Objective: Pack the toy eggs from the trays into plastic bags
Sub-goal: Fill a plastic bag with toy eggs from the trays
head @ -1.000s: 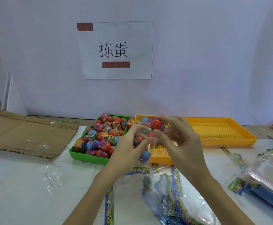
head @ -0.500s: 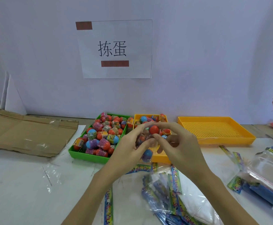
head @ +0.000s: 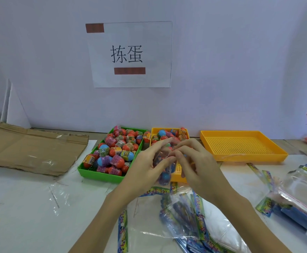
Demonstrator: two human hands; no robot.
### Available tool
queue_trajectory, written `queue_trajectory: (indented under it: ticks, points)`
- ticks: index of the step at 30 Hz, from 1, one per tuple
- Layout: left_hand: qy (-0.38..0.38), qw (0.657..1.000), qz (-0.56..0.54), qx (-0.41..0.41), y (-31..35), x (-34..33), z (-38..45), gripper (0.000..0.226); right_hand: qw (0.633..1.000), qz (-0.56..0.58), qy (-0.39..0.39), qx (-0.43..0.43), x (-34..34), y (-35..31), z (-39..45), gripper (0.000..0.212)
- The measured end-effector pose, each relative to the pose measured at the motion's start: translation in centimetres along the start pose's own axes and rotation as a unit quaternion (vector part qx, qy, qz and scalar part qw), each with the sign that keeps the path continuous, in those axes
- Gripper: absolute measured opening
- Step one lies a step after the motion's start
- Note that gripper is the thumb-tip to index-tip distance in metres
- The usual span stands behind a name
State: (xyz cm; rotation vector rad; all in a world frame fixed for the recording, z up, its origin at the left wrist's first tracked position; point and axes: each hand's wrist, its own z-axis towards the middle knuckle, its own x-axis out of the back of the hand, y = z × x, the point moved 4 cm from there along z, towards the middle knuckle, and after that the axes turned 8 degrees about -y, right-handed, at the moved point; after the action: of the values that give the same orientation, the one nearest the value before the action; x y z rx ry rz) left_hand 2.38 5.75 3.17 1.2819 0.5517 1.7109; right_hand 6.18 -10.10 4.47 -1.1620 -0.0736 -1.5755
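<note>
Between my hands hangs a clear plastic bag (head: 164,167) with toy eggs inside, a blue one lowest. My left hand (head: 147,167) and my right hand (head: 194,161) both pinch the bag's top edge, fingertips nearly meeting above the near end of a yellow tray (head: 178,175). That tray holds a few eggs (head: 164,135) at its far end. To the left, a green tray (head: 101,175) is heaped with red, blue and pink toy eggs (head: 118,148).
A second yellow tray (head: 240,145) with nothing visible in it lies at the right. Loose printed plastic bags (head: 185,212) are spread on the white table in front of me, a wrapped stack of bags (head: 302,190) at far right. Flattened cardboard (head: 26,147) lies left.
Both hands with the bag have come slightly lower and nearer. My fingers have closed over the bag's top, so the red egg that showed there is now hidden.
</note>
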Motion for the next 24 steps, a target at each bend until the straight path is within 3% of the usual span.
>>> queue_trajectory:
  ticks: [4, 8, 10, 13, 16, 24]
  points:
    - [0.011, 1.000, -0.020, 0.011, -0.4, 0.1, 0.1, 0.054, 1.000, 0.016, 0.017, 0.020, 0.2, -0.4, 0.0, 0.027]
    - [0.067, 0.992, -0.098, 0.034, -0.7, 0.9, 0.2, 0.051, 0.986, 0.078, 0.138, -0.043, 1.4, 0.0, 0.0, 0.024]
    - [0.071, 0.987, -0.140, 0.039, -0.6, 0.9, 0.2, 0.047, 0.968, 0.187, 0.118, -0.116, 0.9, 0.5, 0.1, 0.032]
    - [0.061, 0.978, -0.195, 0.046, -0.3, 0.3, 0.1, 0.044, 0.948, 0.274, 0.065, -0.150, -0.1, 0.9, -0.1, 0.020]
    - [0.065, 0.967, -0.238, 0.067, -0.4, 0.1, 0.1, 0.042, 0.933, 0.312, 0.093, -0.154, -0.1, 1.2, -0.3, 0.006]
    - [0.090, 0.952, -0.273, 0.104, -1.1, 0.5, 0.2, 0.029, 0.904, 0.343, 0.114, -0.227, -0.3, 2.3, -0.6, 0.005]
